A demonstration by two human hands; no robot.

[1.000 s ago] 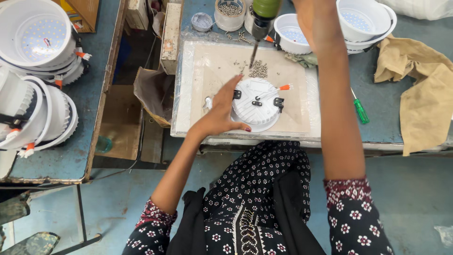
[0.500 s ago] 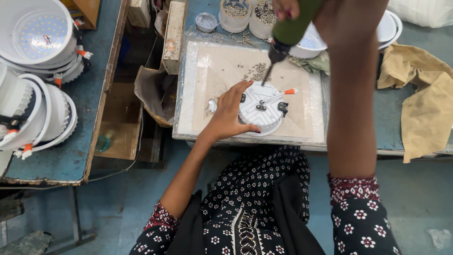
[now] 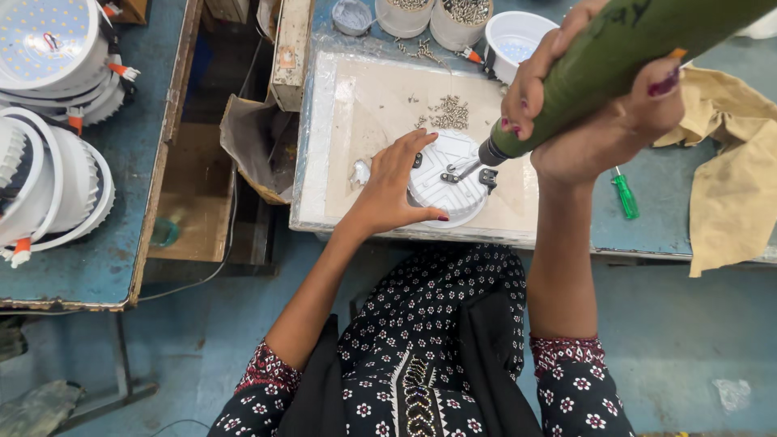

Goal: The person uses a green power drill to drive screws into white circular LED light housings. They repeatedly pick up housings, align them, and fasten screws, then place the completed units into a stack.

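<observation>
A round white lamp housing [image 3: 453, 180] lies back-up on a pale work board [image 3: 368, 105]. My left hand [image 3: 396, 184] rests on its left side, fingers spread over the rim. My right hand [image 3: 595, 101] grips a green electric screwdriver [image 3: 623, 61], tilted, its metal bit [image 3: 465, 168] touching the middle of the housing. A small heap of loose screws [image 3: 447, 113] lies on the board just beyond the housing.
Stacks of white round lamps [image 3: 48, 121] sit on the blue table at left. Cups of screws [image 3: 461, 20] and a white bowl [image 3: 518, 36] stand at the back. A green-handled screwdriver [image 3: 624, 194] and tan cloth [image 3: 740, 178] lie at right. A gap with a bag [image 3: 247, 146] separates the tables.
My right hand has brought the green screwdriver down and nearer, its bit now on the housing. My left hand has stayed on the housing.
</observation>
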